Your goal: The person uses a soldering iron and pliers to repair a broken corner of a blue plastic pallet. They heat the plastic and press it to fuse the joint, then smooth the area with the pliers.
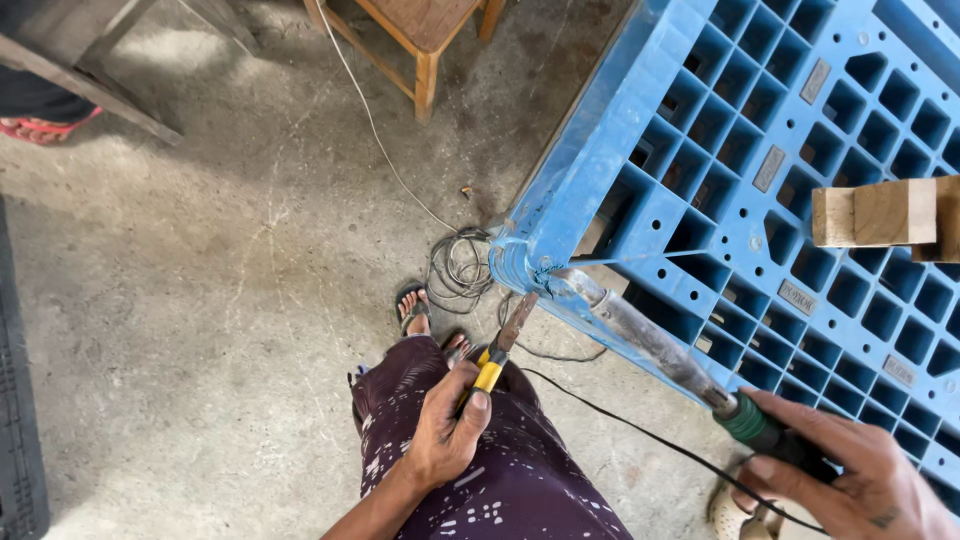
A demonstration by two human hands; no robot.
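My left hand (447, 425) grips the yellow-and-black handle of a flat scraper blade (513, 328), whose tip points up at the corner of a blue plastic pallet (600, 150). My right hand (850, 475) holds the green-and-black handle of a long metal heat tool (650, 340). Its nozzle end rests against the same pallet corner, just right of the blade tip. A black cord (640, 432) runs from the heat tool back across my lap.
A wooden block (875, 213) lies on the pallet at right. A coil of wire (460, 265) sits on the concrete floor by my sandalled feet (412, 306). A wooden stool (420, 40) stands at the top, a bench frame (90, 70) at top left.
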